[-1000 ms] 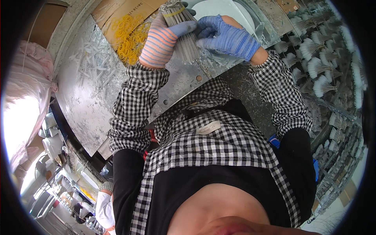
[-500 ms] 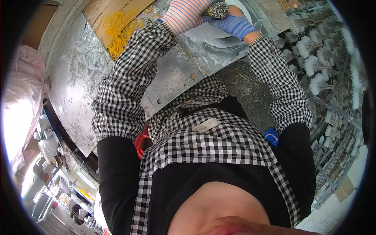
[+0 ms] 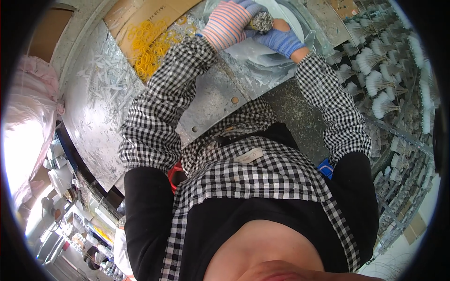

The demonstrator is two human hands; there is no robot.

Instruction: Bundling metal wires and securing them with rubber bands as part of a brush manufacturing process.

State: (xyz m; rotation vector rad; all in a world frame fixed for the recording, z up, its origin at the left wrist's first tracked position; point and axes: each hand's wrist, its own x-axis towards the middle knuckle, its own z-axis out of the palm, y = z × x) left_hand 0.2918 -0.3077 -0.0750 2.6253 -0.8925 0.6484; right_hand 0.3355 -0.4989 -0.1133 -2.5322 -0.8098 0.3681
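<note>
Both my hands are closed around a tight bundle of thin stems [image 3: 261, 22], whose speckled grey-and-white end faces me. My left hand [image 3: 228, 24], in a pink-and-blue striped glove, wraps it from the left. From the right, my right hand [image 3: 285, 42] grips it in a blue knit glove with bare skin showing near the thumb. The rest of the bundle is hidden behind the gloves. Beneath the hands, a pale, wet-looking layered mass [image 3: 262, 61] covers the bench around a round whitish dish [image 3: 293, 16].
Yellow rubber bands [image 3: 145, 44] lie on a cardboard sheet [image 3: 171, 8] at far left. Loose clear strips [image 3: 105, 72] are scattered on the metal bench [image 3: 211, 96]. A rack at right holds several white fan-shaped bristle bunches [image 3: 380, 79]. Pink plastic sheeting [image 3: 35, 93] hangs at left.
The whole view has shifted slightly, with bench and hands appearing a little lower and farther right. Both hands keep their hold on the bundle.
</note>
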